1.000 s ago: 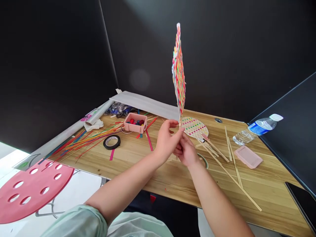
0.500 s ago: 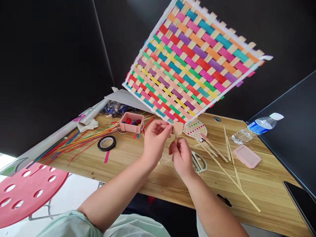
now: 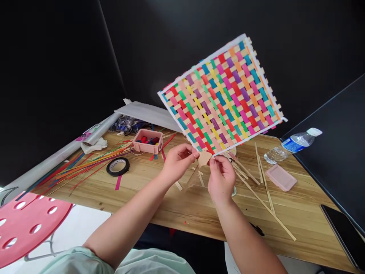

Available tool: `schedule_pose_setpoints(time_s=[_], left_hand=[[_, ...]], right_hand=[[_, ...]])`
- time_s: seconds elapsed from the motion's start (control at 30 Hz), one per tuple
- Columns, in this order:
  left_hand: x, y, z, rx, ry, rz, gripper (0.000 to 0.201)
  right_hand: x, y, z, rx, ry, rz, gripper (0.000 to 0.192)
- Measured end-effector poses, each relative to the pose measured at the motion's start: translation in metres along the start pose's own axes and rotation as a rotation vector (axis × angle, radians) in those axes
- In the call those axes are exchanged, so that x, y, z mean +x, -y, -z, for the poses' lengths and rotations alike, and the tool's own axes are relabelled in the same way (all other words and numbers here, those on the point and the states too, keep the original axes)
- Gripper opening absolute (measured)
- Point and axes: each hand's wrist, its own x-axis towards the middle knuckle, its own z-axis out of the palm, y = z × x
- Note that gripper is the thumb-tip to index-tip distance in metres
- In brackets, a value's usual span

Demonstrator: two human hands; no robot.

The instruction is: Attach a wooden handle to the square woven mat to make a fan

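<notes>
Holding the woven panel (image 3: pixel 222 97) up off the wooden table (image 3: pixel 176 205), we pinch its bottom corner from both sides: our left hand (image 3: pixel 178 163) closes thumb and fingers on the tan tab (image 3: pixel 204 158) at the corner, and our right hand (image 3: pixel 221 178) clamps the same corner from just beside it. The panel rises above and beyond both hands, tilted, its coloured face toward us. We judge this an inspection or corner-finishing step (we cannot tell which). Next calls for a firm pinch and a slow, supported turn, since the panel hangs from one corner. Loose bamboo strips (image 3: pixel 264 194) lie beyond the right hand.
</notes>
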Motion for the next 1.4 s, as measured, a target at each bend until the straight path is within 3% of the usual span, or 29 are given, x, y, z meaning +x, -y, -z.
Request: schedule_pose_setpoints(time_s=[0.3,0.5,0.73,0.87,1.0,1.1,1.4], left_hand=[[0.003,0.017,0.004,-0.014,-0.078,0.034,0.025],[0.0,0.016,0.004,-0.03,-0.098,0.026,0.026],[0.002,0.029,0.007,-0.043,-0.101,0.071,0.029],[0.002,0.044,0.008,0.0,-0.041,0.143,0.034],[0.0,0.056,0.005,0.121,0.139,0.24,0.025],[-0.003,0.064,0.002,0.169,0.218,0.234,0.023],[-0.003,0.067,0.009,0.254,0.044,0.175,0.027]], right_hand=[[0.008,-0.008,0.001,-0.125,0.049,0.105,0.004],[0.003,-0.002,0.0,-0.124,0.049,0.112,0.004],[0.005,-0.01,-0.003,-0.041,0.02,-0.09,0.013],[0.01,-0.019,-0.001,-0.036,-0.008,-0.143,0.018],[0.015,-0.02,-0.001,0.002,-0.044,-0.173,0.019],[0.017,-0.017,-0.003,0.057,-0.064,-0.201,0.021],[0.032,-0.04,0.006,0.144,-0.284,-0.279,0.017]])
